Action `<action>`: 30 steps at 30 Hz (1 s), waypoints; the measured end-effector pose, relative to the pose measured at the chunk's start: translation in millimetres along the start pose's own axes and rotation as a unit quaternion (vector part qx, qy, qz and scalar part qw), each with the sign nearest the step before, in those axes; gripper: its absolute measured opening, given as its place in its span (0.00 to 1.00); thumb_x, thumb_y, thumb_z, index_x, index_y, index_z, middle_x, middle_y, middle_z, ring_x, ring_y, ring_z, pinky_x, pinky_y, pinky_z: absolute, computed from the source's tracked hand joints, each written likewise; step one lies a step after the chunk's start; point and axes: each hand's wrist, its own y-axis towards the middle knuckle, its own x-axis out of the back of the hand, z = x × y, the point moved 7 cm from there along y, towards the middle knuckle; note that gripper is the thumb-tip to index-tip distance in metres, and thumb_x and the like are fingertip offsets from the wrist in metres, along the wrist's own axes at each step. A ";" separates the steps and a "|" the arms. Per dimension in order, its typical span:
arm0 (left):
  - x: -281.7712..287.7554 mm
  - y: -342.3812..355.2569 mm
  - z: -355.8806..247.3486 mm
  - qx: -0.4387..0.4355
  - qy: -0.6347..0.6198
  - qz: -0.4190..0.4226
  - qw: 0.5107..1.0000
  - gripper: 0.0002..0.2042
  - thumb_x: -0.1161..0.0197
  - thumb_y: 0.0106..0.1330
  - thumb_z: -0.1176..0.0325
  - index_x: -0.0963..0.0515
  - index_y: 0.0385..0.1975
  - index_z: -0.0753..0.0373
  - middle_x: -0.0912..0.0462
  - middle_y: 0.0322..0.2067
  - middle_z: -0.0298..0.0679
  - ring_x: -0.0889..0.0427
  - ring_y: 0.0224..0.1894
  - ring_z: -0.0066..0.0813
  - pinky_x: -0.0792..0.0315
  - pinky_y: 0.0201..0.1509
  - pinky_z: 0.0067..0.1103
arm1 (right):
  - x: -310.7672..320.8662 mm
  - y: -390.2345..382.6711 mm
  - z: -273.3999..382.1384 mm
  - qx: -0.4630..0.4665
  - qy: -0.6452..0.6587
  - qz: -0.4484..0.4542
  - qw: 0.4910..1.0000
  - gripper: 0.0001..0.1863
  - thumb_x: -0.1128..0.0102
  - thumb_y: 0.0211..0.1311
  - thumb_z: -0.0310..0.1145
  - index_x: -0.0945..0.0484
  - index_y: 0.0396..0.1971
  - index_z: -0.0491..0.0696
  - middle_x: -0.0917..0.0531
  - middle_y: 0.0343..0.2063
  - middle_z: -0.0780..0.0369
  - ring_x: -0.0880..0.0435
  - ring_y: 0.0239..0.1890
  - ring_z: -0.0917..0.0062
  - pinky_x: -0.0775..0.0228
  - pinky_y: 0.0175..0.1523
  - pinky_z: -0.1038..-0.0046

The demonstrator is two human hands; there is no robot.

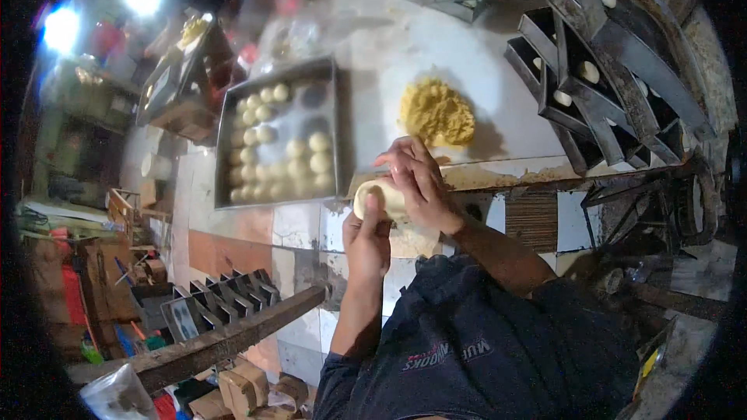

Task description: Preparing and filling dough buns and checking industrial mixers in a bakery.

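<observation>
1. Down at left, we've got metal tins (222,305) beside a wooden beam, lined up in a row, probably to save space.
2. Next, the tray (338,128) sits by the table's near edge, likely for easy reach. Its dough balls (320,162) are mostly in rows, maybe so they don't stick together.
3. Our left hand (367,243) pinches the dough (387,195), thumb on top, fingers underneath, which looks like a way to steady it. The dough is in front of our body, just off the table edge.
4. Our right hand (420,183) is at the dough's right side, fingers partly extended; we can't tell if it's gripping.
5. The yellow mound (437,113) lies just beyond that hand, handy for scooping, we'd guess.
6. Far right, dark trays (576,70) pile up at angles, some holding pale pieces.
</observation>
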 end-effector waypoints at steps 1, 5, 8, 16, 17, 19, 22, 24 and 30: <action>9.5 -0.2 11.1 0.012 0.009 0.033 0.999 0.13 0.46 0.71 0.64 0.24 0.45 0.67 0.20 0.40 0.35 0.23 0.37 0.19 0.31 0.42 0.16 | -11.1 -2.7 -0.6 -0.007 0.022 -0.003 1.000 0.14 0.55 0.68 0.36 0.23 0.35 0.42 0.28 0.34 0.54 0.25 0.39 0.64 0.32 0.44 0.67; 31.4 15.7 28.0 0.077 -0.076 0.065 0.992 0.13 0.48 0.71 0.66 0.26 0.47 0.68 0.20 0.43 0.40 0.21 0.45 0.25 0.28 0.49 0.20 | -37.3 -8.2 -48.1 -0.146 0.113 0.132 0.974 0.14 0.52 0.68 0.35 0.21 0.35 0.41 0.22 0.32 0.57 0.21 0.36 0.72 0.30 0.44 0.73; 20.3 33.2 25.8 0.116 -0.144 0.065 0.981 0.15 0.49 0.71 0.67 0.28 0.50 0.71 0.22 0.48 0.44 0.23 0.54 0.32 0.28 0.58 0.26 | 2.4 9.5 -101.1 -0.186 0.012 0.150 0.971 0.11 0.41 0.61 0.33 0.21 0.38 0.41 0.20 0.36 0.54 0.18 0.38 0.68 0.26 0.44 0.70; -24.8 112.2 18.0 0.054 0.021 0.114 0.992 0.23 0.48 0.70 0.67 0.39 0.63 0.67 0.32 0.59 0.42 0.32 0.60 0.30 0.38 0.63 0.27 | 19.2 27.5 -195.4 -0.042 -0.267 0.066 0.960 0.16 0.35 0.48 0.27 0.21 0.39 0.40 0.19 0.38 0.50 0.19 0.42 0.59 0.25 0.46 0.64; -21.7 120.3 20.2 0.048 0.058 0.096 0.993 0.23 0.48 0.70 0.68 0.39 0.63 0.67 0.31 0.59 0.42 0.31 0.60 0.30 0.38 0.63 0.27 | 18.8 30.6 -197.9 -0.079 -0.231 0.094 0.965 0.14 0.36 0.47 0.25 0.22 0.37 0.39 0.19 0.38 0.51 0.18 0.37 0.59 0.25 0.44 0.64; -29.1 137.2 23.7 0.043 0.098 0.070 0.992 0.23 0.48 0.70 0.66 0.39 0.62 0.70 0.28 0.55 0.45 0.28 0.56 0.32 0.36 0.62 0.27 | 35.2 43.4 -196.5 -0.149 -0.180 0.075 0.969 0.13 0.37 0.48 0.24 0.22 0.36 0.39 0.19 0.37 0.51 0.18 0.35 0.62 0.25 0.43 0.66; -15.3 162.8 44.7 0.061 0.095 0.022 0.993 0.21 0.48 0.70 0.67 0.36 0.60 0.69 0.26 0.53 0.45 0.26 0.55 0.33 0.31 0.59 0.30 | 53.9 51.3 -214.9 -0.241 -0.065 0.049 0.967 0.11 0.41 0.53 0.23 0.22 0.38 0.38 0.17 0.33 0.55 0.17 0.32 0.72 0.25 0.42 0.73; -24.7 177.8 58.8 0.071 0.081 0.021 0.994 0.21 0.47 0.70 0.66 0.36 0.60 0.68 0.26 0.52 0.44 0.25 0.53 0.31 0.30 0.58 0.28 | 62.8 52.1 -217.8 -0.351 0.296 0.023 0.888 0.11 0.43 0.57 0.23 0.22 0.40 0.37 0.16 0.36 0.58 0.17 0.37 0.77 0.25 0.45 0.77; -83.8 216.5 78.0 0.099 0.129 0.040 0.986 0.20 0.47 0.70 0.64 0.32 0.57 0.67 0.24 0.50 0.44 0.23 0.51 0.29 0.26 0.52 0.23 | 84.6 106.5 -166.4 -0.089 0.060 0.026 0.994 0.17 0.44 0.52 0.20 0.23 0.45 0.41 0.20 0.48 0.56 0.19 0.42 0.63 0.27 0.50 0.72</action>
